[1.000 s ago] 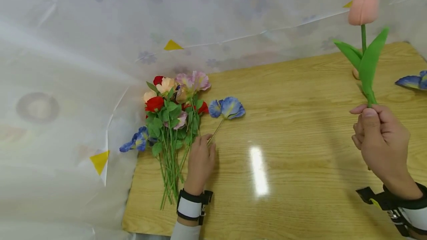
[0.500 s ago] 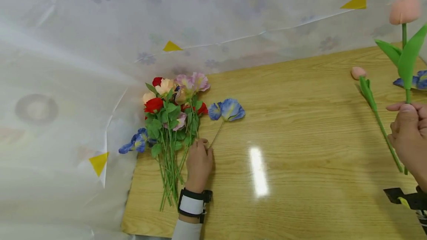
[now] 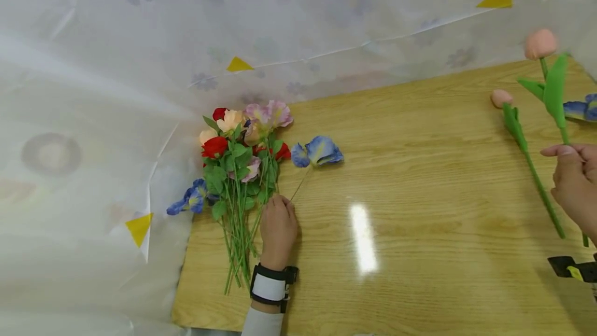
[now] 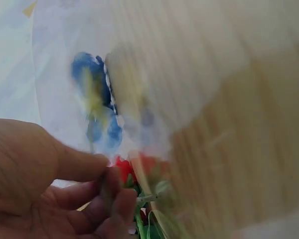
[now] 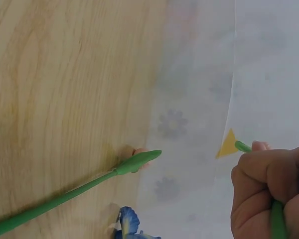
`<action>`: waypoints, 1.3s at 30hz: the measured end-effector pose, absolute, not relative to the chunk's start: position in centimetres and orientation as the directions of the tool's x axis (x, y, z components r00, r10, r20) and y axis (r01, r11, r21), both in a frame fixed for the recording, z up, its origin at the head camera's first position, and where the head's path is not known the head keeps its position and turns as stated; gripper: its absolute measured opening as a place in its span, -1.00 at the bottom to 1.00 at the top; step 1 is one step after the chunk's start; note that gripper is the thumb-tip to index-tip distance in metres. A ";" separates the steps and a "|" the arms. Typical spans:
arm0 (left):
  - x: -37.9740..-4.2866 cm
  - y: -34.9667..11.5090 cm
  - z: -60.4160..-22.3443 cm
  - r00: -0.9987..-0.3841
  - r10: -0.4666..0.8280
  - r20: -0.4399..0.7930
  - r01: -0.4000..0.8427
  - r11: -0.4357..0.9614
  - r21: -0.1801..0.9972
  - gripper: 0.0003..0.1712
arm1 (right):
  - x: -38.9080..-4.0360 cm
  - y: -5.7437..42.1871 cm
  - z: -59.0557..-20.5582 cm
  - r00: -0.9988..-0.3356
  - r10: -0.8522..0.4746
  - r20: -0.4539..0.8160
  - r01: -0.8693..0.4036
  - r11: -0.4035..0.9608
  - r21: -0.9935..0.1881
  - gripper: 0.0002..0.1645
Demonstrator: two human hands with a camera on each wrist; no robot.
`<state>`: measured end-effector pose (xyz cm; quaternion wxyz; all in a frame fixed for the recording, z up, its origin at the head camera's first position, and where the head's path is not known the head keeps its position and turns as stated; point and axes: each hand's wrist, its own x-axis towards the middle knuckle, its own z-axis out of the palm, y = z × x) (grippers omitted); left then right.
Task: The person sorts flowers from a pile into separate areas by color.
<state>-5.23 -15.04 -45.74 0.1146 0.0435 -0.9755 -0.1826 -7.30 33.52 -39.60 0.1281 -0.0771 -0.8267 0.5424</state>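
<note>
In the head view my left hand (image 3: 280, 229) pinches the thin stem of a blue artificial iris (image 3: 322, 150), its bloom pointing away over the table. In the left wrist view the thumb meets the fingers just below that blurred blue bloom (image 4: 94, 94). Just left of this hand lies a bunch of artificial flowers (image 3: 240, 165) with red, peach and pink blooms. At the right, my right hand (image 3: 576, 180) grips the green stem of a pink tulip (image 3: 541, 44), held upright. Another pink tulip (image 3: 534, 170) lies beside it on the table.
The wooden table (image 3: 401, 180) meets a pale flower-printed curtain (image 3: 326, 14) at the back and left. Another blue iris (image 3: 580, 109) lies at the far right. A blue bloom (image 3: 188, 198) overhangs the table's left edge.
My right hand has moved right with the tulip, then tipped its bloom lower, uncovering the tulip on the table. The left hand has shifted slightly; the iris bloom turned a little.
</note>
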 end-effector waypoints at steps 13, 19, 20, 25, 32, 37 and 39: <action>-5.4 -15.2 -45.1 -0.968 -0.238 0.083 -0.117 0.713 0.692 -0.60 | -7.4 33.7 -40.1 -0.954 0.298 -0.004 0.174 0.546 -0.820 -0.70; -5.2 -15.1 -44.7 -0.931 -0.336 0.139 -0.089 0.582 0.808 -0.50 | -7.6 34.2 -41.1 -0.960 0.277 -0.022 0.196 0.616 -0.763 -0.69; -5.2 -15.1 -44.5 -0.924 -0.352 0.148 -0.080 0.558 0.826 -0.49 | -7.6 34.3 -41.3 -0.961 0.276 -0.034 0.206 0.623 -0.755 -0.70; -5.1 -14.7 -43.5 -0.898 -0.391 0.201 0.007 0.444 0.896 -0.53 | -7.6 34.2 -42.4 -0.958 0.277 -0.078 0.250 0.666 -0.703 -0.57; -4.1 -13.0 -39.0 -0.887 -0.387 0.251 0.104 0.363 0.926 -0.62 | -8.9 38.5 -48.5 -0.956 0.276 -0.098 0.273 0.713 -0.646 -0.32; -4.3 -12.8 -39.3 -0.880 -0.383 0.282 0.140 0.358 0.923 -0.62 | -8.8 38.5 -48.9 -0.949 0.296 -0.107 0.298 0.737 -0.606 -0.36; -4.5 -12.9 -40.1 -0.877 -0.386 0.285 0.144 0.355 0.924 -0.62 | -9.1 38.8 -49.5 -0.943 0.319 -0.093 0.310 0.745 -0.591 -0.38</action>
